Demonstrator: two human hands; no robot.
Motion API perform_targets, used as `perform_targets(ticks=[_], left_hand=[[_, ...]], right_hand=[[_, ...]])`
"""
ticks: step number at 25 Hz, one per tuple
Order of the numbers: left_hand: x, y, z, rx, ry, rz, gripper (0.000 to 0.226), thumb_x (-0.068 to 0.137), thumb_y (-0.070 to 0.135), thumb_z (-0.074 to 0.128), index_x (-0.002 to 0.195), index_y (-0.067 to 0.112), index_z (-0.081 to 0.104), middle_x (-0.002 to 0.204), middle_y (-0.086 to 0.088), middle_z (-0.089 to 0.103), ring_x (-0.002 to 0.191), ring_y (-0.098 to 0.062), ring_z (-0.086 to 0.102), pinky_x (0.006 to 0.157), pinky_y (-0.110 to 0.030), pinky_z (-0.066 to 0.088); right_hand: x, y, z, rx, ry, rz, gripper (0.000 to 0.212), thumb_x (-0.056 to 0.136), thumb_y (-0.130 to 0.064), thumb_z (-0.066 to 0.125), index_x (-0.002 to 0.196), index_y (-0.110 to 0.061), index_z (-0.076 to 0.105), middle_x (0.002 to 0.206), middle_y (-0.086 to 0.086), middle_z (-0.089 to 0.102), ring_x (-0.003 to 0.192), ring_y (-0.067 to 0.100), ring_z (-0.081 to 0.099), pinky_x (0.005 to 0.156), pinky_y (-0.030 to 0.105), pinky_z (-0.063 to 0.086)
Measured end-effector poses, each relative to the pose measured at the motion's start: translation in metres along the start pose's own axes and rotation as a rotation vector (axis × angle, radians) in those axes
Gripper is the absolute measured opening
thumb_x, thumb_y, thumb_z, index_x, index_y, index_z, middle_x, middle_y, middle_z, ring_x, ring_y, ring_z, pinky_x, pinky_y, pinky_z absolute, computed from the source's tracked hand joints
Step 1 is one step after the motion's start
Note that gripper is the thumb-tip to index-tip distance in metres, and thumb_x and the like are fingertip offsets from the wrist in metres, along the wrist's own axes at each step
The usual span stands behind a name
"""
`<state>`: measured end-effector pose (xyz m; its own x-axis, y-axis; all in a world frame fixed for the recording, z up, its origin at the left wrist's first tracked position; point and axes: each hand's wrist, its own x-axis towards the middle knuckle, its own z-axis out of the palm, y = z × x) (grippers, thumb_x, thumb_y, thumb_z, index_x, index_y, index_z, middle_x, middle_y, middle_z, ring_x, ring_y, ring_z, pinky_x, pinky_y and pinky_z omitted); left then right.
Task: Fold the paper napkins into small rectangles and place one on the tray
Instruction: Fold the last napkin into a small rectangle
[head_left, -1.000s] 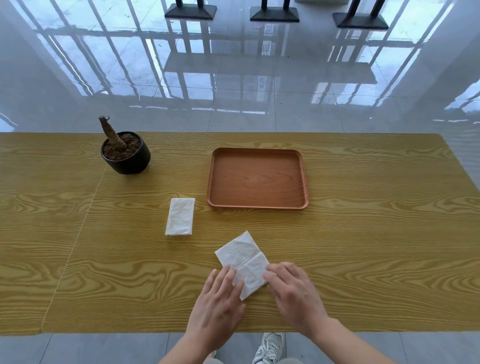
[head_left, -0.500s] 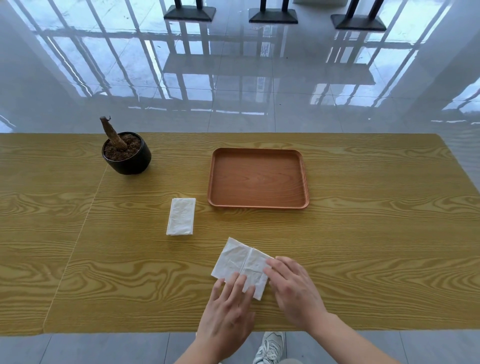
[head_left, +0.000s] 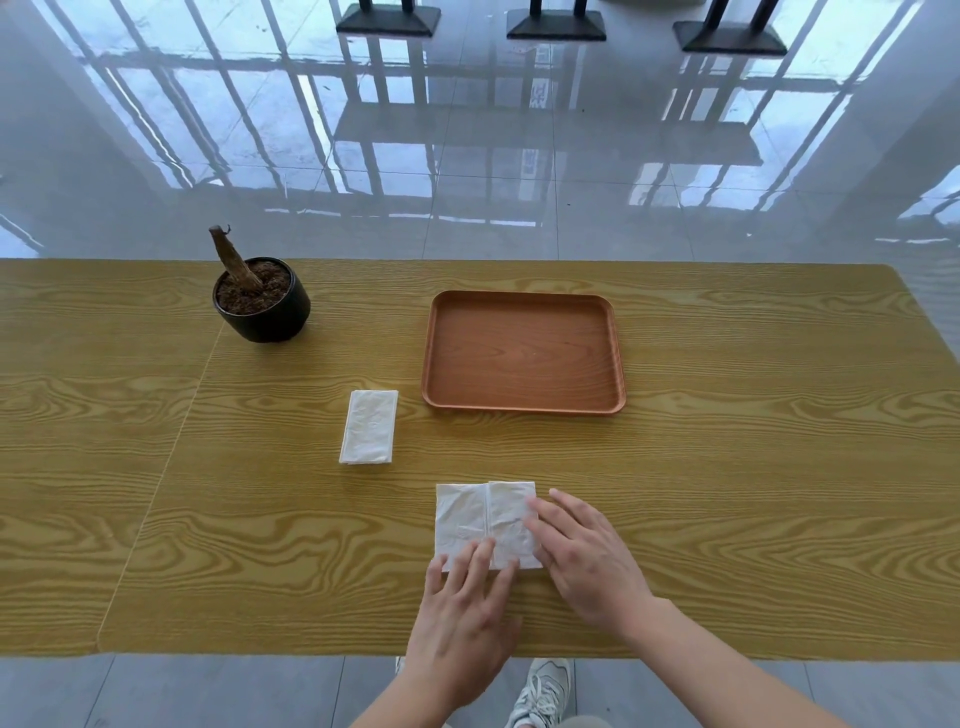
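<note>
A white paper napkin (head_left: 475, 517) lies flat near the table's front edge, squared to it, with a crease down its middle. My left hand (head_left: 462, 618) rests its straight fingertips on the napkin's near edge. My right hand (head_left: 582, 556) lies flat with its fingers on the napkin's right half. A second napkin (head_left: 370, 427), folded into a small rectangle, lies to the left of the tray. The brown wooden tray (head_left: 522, 410) sits behind the napkins with nothing in it.
A black pot (head_left: 270, 317) with soil and a bare stump stands at the back left. The wooden table (head_left: 779, 493) ends just behind my wrists; glossy floor tiles and dark stand bases lie beyond it. My shoe (head_left: 540, 693) shows below the front edge.
The napkin under my hands has turned from a diagonal lie to square with the table edge. Both hands shifted slightly with it and stay flat on it.
</note>
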<state>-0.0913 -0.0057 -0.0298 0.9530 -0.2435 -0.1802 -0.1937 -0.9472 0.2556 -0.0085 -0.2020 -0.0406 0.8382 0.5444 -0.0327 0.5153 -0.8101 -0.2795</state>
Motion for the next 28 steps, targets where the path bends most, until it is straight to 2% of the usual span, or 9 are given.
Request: perform_targets(ticks=[3, 6, 9, 13, 16, 19, 23, 26, 28], left_hand=[[-0.003, -0.008, -0.007, -0.187, 0.140, -0.303, 0.048, 0.085, 0.041, 0.064, 0.129, 0.023, 0.058, 0.135, -0.008, 0.053, 0.124, -0.027, 0.050, 0.100, -0.046, 0.045], [0.009, -0.013, -0.018, -0.553, 0.206, -0.694, 0.052, 0.089, 0.027, 0.063, 0.138, 0.015, 0.051, 0.131, -0.006, 0.050, 0.121, -0.023, 0.044, 0.104, -0.038, 0.038], [0.027, -0.014, -0.033, -0.947, 0.210, -0.994, 0.058, 0.086, 0.025, 0.064, 0.141, 0.015, 0.048, 0.128, -0.005, 0.055, 0.117, -0.022, 0.051, 0.103, -0.041, 0.042], [0.043, -0.019, -0.035, -1.268, 0.130, -1.208, 0.058, 0.081, 0.029, 0.071, 0.133, 0.011, 0.054, 0.125, -0.016, 0.064, 0.110, -0.033, 0.062, 0.101, -0.052, 0.049], [0.047, -0.018, -0.035, -1.334, 0.069, -1.241, 0.037, 0.079, 0.027, 0.078, 0.111, 0.010, 0.067, 0.105, -0.016, 0.071, 0.082, -0.025, 0.062, 0.083, -0.047, 0.055], [0.045, -0.017, -0.033, -1.293, 0.102, -1.195, 0.019, 0.078, 0.024, 0.080, 0.082, 0.008, 0.070, 0.078, -0.005, 0.071, 0.070, -0.021, 0.060, 0.063, -0.032, 0.045], [0.041, -0.007, -0.041, -1.190, 0.206, -1.055, 0.010, 0.080, 0.026, 0.077, 0.084, 0.019, 0.070, 0.080, 0.002, 0.072, 0.078, -0.015, 0.066, 0.064, -0.029, 0.047], [0.041, 0.005, -0.045, -1.046, 0.224, -0.848, 0.009, 0.082, 0.027, 0.075, 0.088, 0.028, 0.069, 0.080, 0.009, 0.071, 0.075, -0.003, 0.066, 0.067, -0.022, 0.051], [0.043, 0.012, -0.044, -0.973, 0.244, -0.766, 0.008, 0.083, 0.027, 0.074, 0.089, 0.029, 0.070, 0.076, 0.011, 0.071, 0.071, 0.002, 0.065, 0.068, -0.021, 0.052]], right_hand=[[-0.005, -0.002, -0.001, 0.013, -0.023, 0.005, 0.035, 0.098, -0.031, 0.056, 0.132, -0.025, 0.058, 0.149, -0.005, 0.049, 0.141, 0.025, 0.039, 0.112, 0.044, 0.039], [-0.003, -0.009, -0.003, 0.017, 0.008, -0.002, 0.037, 0.093, -0.029, 0.064, 0.130, -0.022, 0.061, 0.145, -0.003, 0.054, 0.136, 0.027, 0.047, 0.107, 0.044, 0.045], [-0.002, -0.015, -0.004, 0.013, -0.003, -0.041, 0.034, 0.093, -0.030, 0.064, 0.126, -0.023, 0.064, 0.142, -0.003, 0.057, 0.133, 0.027, 0.050, 0.105, 0.046, 0.047], [-0.002, -0.013, -0.004, 0.046, -0.056, -0.008, 0.035, 0.099, -0.036, 0.052, 0.133, -0.028, 0.059, 0.150, -0.007, 0.049, 0.141, 0.024, 0.040, 0.114, 0.043, 0.035], [-0.001, -0.011, -0.002, 0.083, -0.111, 0.012, 0.039, 0.102, -0.042, 0.044, 0.138, -0.031, 0.053, 0.156, -0.012, 0.038, 0.147, 0.020, 0.027, 0.118, 0.040, 0.025], [-0.001, -0.011, 0.001, 0.081, -0.122, 0.023, 0.041, 0.101, -0.047, 0.040, 0.138, -0.034, 0.050, 0.157, -0.014, 0.034, 0.148, 0.018, 0.022, 0.119, 0.040, 0.023], [-0.002, -0.009, 0.004, 0.083, -0.113, 0.026, 0.041, 0.101, -0.049, 0.038, 0.137, -0.035, 0.050, 0.156, -0.015, 0.036, 0.147, 0.018, 0.025, 0.118, 0.040, 0.025], [-0.002, -0.009, 0.003, 0.074, -0.077, 0.015, 0.037, 0.102, -0.043, 0.043, 0.136, -0.032, 0.054, 0.152, -0.012, 0.045, 0.143, 0.020, 0.035, 0.114, 0.040, 0.034], [-0.002, -0.010, 0.002, 0.110, -0.066, 0.028, 0.039, 0.102, -0.036, 0.045, 0.140, -0.030, 0.052, 0.152, -0.013, 0.044, 0.143, 0.017, 0.035, 0.115, 0.038, 0.032]])
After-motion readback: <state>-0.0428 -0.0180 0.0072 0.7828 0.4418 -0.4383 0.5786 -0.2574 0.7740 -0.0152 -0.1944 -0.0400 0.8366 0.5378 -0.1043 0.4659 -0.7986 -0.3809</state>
